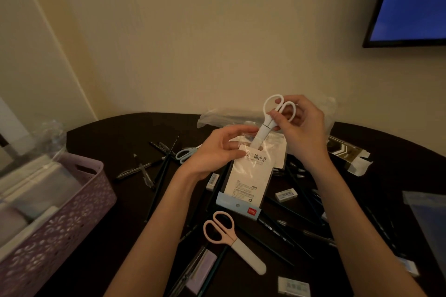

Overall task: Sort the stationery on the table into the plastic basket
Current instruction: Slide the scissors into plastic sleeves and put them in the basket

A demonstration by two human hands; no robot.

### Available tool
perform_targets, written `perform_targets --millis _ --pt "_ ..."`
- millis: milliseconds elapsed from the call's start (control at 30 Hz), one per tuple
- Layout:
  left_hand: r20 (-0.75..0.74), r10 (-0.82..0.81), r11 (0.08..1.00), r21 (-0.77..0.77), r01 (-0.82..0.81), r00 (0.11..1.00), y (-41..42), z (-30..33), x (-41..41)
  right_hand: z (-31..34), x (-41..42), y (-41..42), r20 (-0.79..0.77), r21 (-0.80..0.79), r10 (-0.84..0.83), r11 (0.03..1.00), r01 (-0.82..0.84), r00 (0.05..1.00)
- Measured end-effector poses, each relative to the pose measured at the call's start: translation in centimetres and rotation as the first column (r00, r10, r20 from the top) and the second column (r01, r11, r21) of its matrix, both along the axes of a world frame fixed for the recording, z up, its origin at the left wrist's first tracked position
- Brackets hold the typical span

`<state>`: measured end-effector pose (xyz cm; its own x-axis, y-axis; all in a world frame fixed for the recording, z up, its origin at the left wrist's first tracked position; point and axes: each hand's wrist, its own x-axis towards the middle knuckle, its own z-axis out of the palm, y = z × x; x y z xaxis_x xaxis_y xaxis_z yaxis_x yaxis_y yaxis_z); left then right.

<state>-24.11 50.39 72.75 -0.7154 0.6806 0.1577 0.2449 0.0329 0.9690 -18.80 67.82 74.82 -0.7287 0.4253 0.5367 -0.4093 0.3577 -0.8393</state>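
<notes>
My right hand (300, 125) pinches white scissors (270, 118) by the handles. Their sheathed blade end sits inside the open top of a clear retail packet (246, 181) with a white card. My left hand (217, 149) grips that packet's top edge. Both are held above the dark table (101, 142). Pink scissors (231, 239) with a white sheath lie on the table near me. Light blue scissors (185, 153) lie behind my left hand. The purple plastic basket (70, 214) stands at the left with flat packets inside.
Several dark pens and pencils (154, 173) lie scattered across the table with white erasers (286, 194) among them. A crumpled plastic bag (224, 118) lies at the back. An open brown carton (350, 154) sits at the right. A blue screen (415, 0) hangs on the wall.
</notes>
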Motion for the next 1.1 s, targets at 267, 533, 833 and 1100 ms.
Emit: perform_targets --millis 267,533,833,1100 --pt "0.075 0.013 1.000 0.027 -0.015 0.997 -0.3 0.3 0.0 -0.6 -0.2 0.0 0.084 0.214 0.068 0.973 -0.085 0.994" --pt "0.107 0.018 0.994 0.101 -0.029 0.994 -0.2 0.8 0.8 -1.4 -0.7 0.0 0.197 0.379 0.019 0.921 -0.094 0.980" --pt "0.114 0.104 0.987 0.111 -0.117 0.988 -0.3 0.7 0.5 -1.8 -1.0 -0.1 0.287 0.408 0.100 0.887 -0.216 0.953" --pt "0.161 0.124 0.961 0.225 -0.159 0.979 -0.8 0.6 -0.5 -1.3 -0.6 -0.3 0.116 0.109 0.091 0.989 -0.103 0.989"
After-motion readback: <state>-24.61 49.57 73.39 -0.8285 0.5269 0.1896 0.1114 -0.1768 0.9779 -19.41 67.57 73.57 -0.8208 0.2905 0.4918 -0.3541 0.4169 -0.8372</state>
